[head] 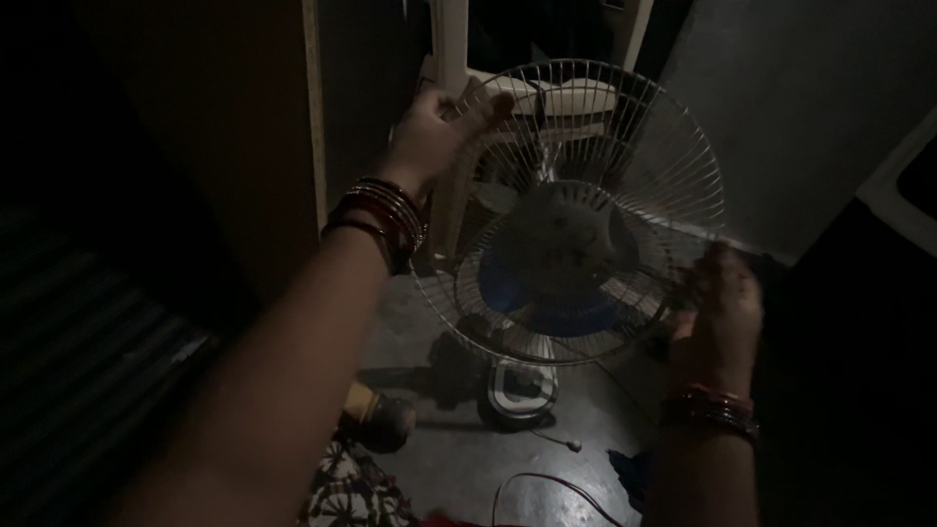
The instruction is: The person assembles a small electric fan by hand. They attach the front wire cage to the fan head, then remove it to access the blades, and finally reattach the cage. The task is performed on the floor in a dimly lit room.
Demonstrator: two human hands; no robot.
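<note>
A round wire fan guard [634, 156] is held up in front of me in a dim room. My left hand [439, 132] grips its upper left rim, with several red bangles on the wrist. At the lower right rim, my right hand [722, 293] holds the wire edge, also with bangles on its wrist. Behind the grille I see blue fan blades [508, 288] and a pale round hub [571, 234]. The fan's stand base [522, 390] rests on the grey floor below.
A white plastic chair [566, 98] stands behind the fan. A brown door or cupboard [244, 127] is at the left. On the floor lie a red cable [547, 483], a patterned cloth [351, 493] and my foot [381, 420]. The grey wall [800, 98] is at the right.
</note>
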